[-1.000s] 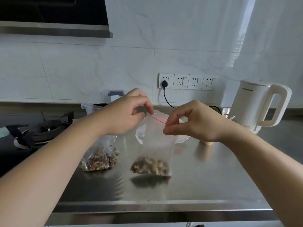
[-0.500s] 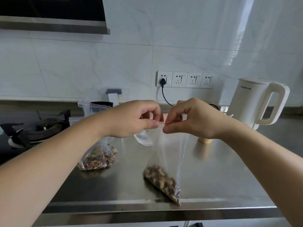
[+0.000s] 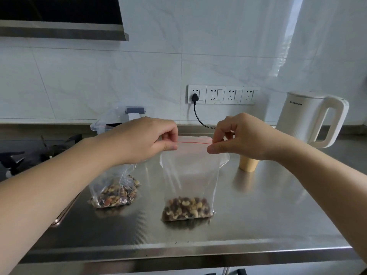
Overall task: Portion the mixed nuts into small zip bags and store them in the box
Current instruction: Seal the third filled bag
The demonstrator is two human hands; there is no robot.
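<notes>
Left hand (image 3: pixel 147 139), right hand (image 3: pixel 238 138) pinching zip bag (image 3: pixel 190 175) top, nuts (image 3: pixel 186 208) inside

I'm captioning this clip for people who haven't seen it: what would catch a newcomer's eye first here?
First, the clear zip bag with a red seal line, held up at centre over the steel counter, mixed nuts pooled at its bottom. The left hand and right hand pinch its top corners. A second clear bag of nuts lies to the left, and a white electric kettle stands at the right.
</notes>
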